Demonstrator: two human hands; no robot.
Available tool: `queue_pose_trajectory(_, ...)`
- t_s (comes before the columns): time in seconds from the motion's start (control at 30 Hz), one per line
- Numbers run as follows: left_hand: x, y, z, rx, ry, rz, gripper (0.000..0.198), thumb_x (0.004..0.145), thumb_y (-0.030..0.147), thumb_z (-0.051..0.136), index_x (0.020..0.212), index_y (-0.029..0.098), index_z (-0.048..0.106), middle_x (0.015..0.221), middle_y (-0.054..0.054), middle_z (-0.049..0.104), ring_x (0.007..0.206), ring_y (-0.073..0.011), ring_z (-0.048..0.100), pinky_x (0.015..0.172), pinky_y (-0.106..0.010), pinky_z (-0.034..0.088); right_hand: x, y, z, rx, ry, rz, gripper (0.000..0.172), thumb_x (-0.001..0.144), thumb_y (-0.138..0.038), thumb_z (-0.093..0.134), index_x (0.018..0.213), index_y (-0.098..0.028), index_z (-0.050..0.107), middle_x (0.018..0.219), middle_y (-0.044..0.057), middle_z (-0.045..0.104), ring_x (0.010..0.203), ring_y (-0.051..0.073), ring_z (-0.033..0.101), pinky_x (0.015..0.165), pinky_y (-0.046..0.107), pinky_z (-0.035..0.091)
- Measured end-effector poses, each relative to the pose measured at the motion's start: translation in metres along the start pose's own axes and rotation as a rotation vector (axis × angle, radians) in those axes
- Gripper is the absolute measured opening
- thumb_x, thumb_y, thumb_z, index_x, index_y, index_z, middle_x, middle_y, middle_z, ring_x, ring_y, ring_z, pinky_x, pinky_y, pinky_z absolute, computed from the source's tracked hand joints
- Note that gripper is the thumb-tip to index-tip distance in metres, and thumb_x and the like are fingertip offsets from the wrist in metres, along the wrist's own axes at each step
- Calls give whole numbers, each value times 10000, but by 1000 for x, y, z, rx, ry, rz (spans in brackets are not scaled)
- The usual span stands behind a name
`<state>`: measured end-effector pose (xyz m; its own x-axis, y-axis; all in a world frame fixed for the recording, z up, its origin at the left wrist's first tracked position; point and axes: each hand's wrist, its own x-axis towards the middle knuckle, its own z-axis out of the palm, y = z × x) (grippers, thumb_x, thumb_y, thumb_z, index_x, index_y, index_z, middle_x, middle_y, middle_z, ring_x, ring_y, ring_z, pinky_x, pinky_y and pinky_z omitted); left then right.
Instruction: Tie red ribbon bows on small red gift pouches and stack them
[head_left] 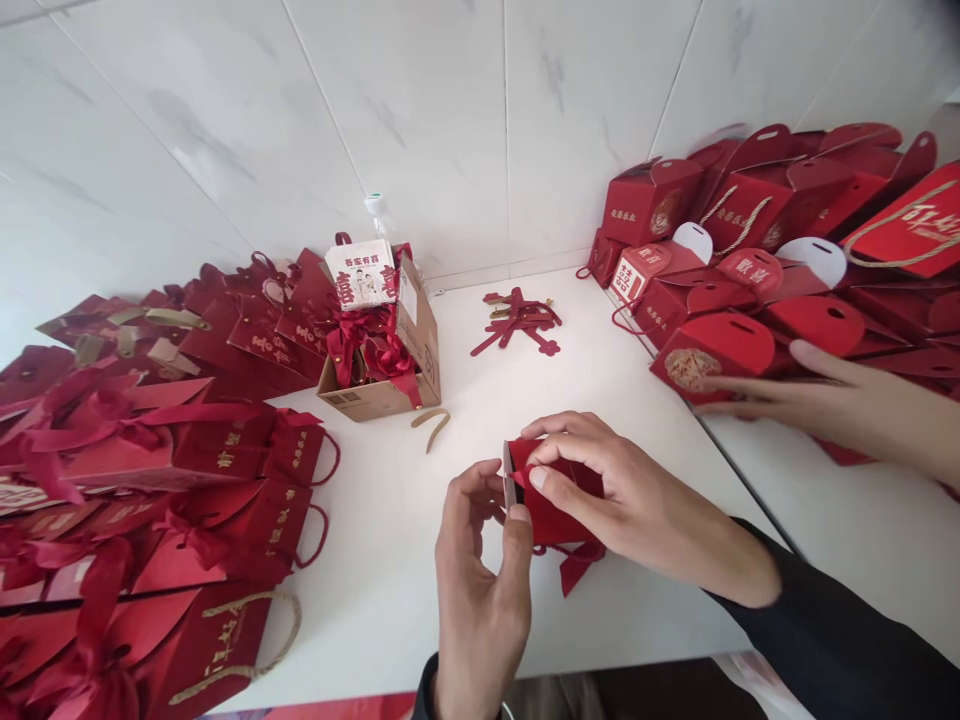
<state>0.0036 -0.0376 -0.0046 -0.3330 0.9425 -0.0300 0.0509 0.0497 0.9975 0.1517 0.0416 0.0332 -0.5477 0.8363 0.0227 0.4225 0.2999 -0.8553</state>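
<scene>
A small red gift box (551,510) with a red ribbon hanging under it is held over the white table (390,560) near its front edge. My left hand (476,580) pinches the box's left edge with thumb and fingers. My right hand (622,495) lies over the top of the box, its fingers curled on the flap. Both sleeves are black.
Another person's hand (840,400) reaches in from the right to a pile of red boxes (757,270). Red gift bags (150,460) crowd the left side. A cardboard carton (390,350) with ribbons stands behind; loose red ribbons (521,320) lie near the wall.
</scene>
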Motion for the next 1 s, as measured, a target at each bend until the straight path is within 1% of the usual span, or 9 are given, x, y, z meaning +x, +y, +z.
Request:
queue_pose_trajectory(0.13,-1,2,2,5,37,-12,315,959,424,627,1217,245,602,1073,-75,660,979,-216,643,817,-335,539,3,0,1,-25,-5,2,153,1008,-306,559,927,-270,684,1254,55,645,1256,232,577,1041,418,476)
queue_pose_trajectory(0.33,-1,-1,-2,27,-15,34,305,977,434,601,1222,253,613,1069,-72,676,931,-199,657,784,-308,554,4,1,5,-49,17,-4,166,1012,-277,542,897,-261,660,1206,49,652,1239,217,576,1029,398,478)
queue_pose_trajectory(0.43,4,-2,-6,12,2,2,290,1003,475,544,1131,238,650,1013,-59,681,891,-181,647,771,-280,540,3,1,6,-38,15,-15,162,1009,-281,555,881,-257,651,1220,47,647,1262,212,555,1051,394,461)
queue_pose_trajectory(0.63,15,2,-5,1,-36,-49,290,962,477,619,881,198,632,789,0,615,688,-127,559,629,-226,484,2,1,7,-65,16,-34,154,995,-256,562,865,-253,644,1229,54,647,1264,217,544,1081,417,446)
queue_pose_trajectory(0.73,15,1,-5,-58,6,-77,300,971,491,603,887,203,608,825,-9,643,761,-148,620,692,-246,513,-2,6,5,-100,41,-62,86,976,-264,582,1035,-263,644,1266,66,638,1290,233,532,1093,444,457)
queue_pose_trajectory(0.8,14,-2,-7,-158,36,-127,310,976,511,587,913,208,596,879,-22,683,825,-171,673,763,-284,547,-7,11,4,-137,77,-76,241,960,-269,597,1201,-274,593,1326,77,611,1318,247,521,1108,476,459)
queue_pose_trajectory(0.87,14,-8,-14,-252,73,-175,315,961,519,610,925,206,596,886,-32,717,831,-184,703,808,-324,575,-13,18,3,-173,111,-69,359,953,-279,605,1304,-297,531,1392,79,574,1353,258,503,1120,500,459)
queue_pose_trajectory(0.93,15,-14,-26,-310,143,-200,306,916,494,676,911,195,607,849,-39,740,798,-192,716,790,-341,596,-19,24,2,-192,120,-38,409,959,-306,601,1352,-318,490,1435,75,545,1384,262,484,1126,507,461)
queue_pose_trajectory(1.0,18,-20,-42,-355,238,-219,292,848,445,747,874,184,620,776,-38,739,731,-194,710,712,-327,606,-23,28,0,-186,116,0,447,967,-352,599,1389,-325,455,1455,74,533,1393,261,481,1124,499,470)
